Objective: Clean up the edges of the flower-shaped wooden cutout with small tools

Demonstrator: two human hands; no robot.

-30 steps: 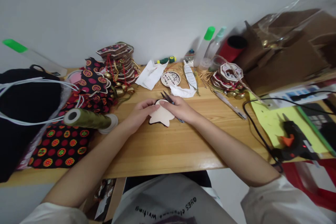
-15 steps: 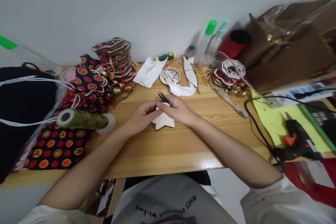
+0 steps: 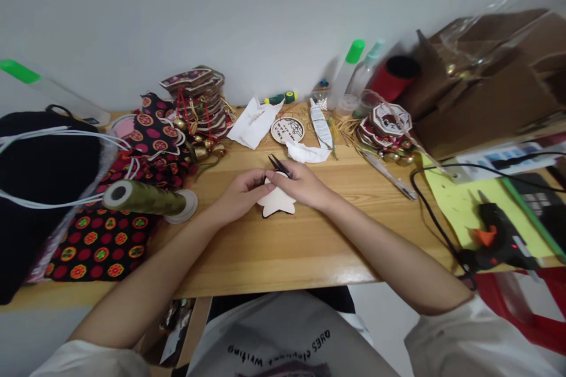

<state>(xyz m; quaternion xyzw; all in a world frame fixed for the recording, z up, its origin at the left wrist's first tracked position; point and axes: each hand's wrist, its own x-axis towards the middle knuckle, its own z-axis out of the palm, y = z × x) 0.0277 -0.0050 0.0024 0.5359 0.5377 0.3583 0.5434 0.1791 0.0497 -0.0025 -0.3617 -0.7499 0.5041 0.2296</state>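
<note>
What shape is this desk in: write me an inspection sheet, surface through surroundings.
Surface: wooden desk; no spill seen.
Work items: pale, star-like piece with dark edge; tool with two dark tips.
Clutter: spool, cloth, bell ornaments, tissue, tube, disc; glue gun at right, red light showing.
Grips: left grip holds the piece; right grip has its thumb on the piece and holds the tool.
Cables: black cable curves at right; white loops at left, cable or cord unclear.
Surroundings: grey wall behind, brown box at right; other people: nothing seen.
</note>
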